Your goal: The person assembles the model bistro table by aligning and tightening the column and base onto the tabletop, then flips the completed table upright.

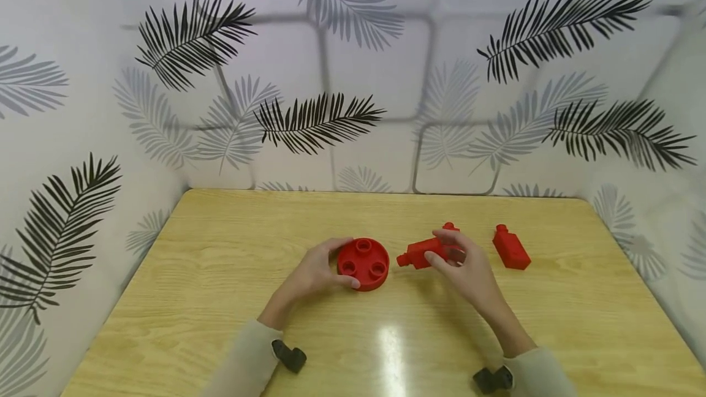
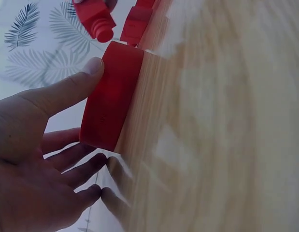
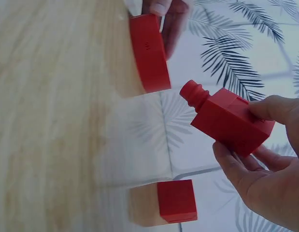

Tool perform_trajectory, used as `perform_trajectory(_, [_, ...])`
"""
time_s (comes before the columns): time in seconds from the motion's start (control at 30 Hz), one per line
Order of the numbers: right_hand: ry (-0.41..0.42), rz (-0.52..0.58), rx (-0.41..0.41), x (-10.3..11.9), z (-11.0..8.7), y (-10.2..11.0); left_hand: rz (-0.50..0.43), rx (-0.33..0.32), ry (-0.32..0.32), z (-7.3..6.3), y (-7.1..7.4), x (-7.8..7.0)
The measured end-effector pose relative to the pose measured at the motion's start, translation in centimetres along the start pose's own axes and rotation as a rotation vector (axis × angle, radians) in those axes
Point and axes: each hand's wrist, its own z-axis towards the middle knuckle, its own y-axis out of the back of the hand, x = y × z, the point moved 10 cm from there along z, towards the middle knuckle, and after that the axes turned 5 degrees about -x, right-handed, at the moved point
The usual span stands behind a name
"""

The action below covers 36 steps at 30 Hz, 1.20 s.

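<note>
A round red holder (image 1: 363, 263) with three ringed sockets in its top lies on the table. My left hand (image 1: 317, 274) holds it from the left, thumb at the near side and fingers round the far side; the thumb (image 2: 84, 79) presses its side wall in the left wrist view. To the right, my right hand (image 1: 469, 268) pinches a red square-bodied bottle (image 3: 231, 121) by its body. The bottle is held tilted, its ridged neck (image 3: 193, 94) pointing left toward the holder. Behind that hand a second red bottle (image 1: 450, 225) is mostly hidden.
A third red bottle (image 1: 511, 250) stands on the wooden table (image 1: 231, 225) to the right of my right hand. A wall (image 1: 375, 158) with a leaf pattern rises behind the table's back edge. Dark wrist cameras (image 1: 289, 356) sit at both sleeves.
</note>
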Motion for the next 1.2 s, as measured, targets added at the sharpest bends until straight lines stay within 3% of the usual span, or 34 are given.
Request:
perform_trajectory(0.2, [0.046,0.082,-0.060,1.4,-0.3,0.9,0.045,-0.009,-0.017,-0.4,-1.3,-1.2])
perform_trajectory(0.4, [0.163,0.142,-0.009,2.7,-0.7,-0.2,0.051,-0.029,-0.012,-0.7,-2.3,-1.9])
perform_trajectory(0.8, [0.204,0.154,0.045,2.6,-1.3,-1.3,0.031,-0.062,-0.048,-1.8,-2.2,-1.7])
perform_trajectory(1.2, [0.377,0.122,0.112,4.7,-1.7,-2.8,0.053,-0.054,-0.069,-1.9,-2.1,-1.9])
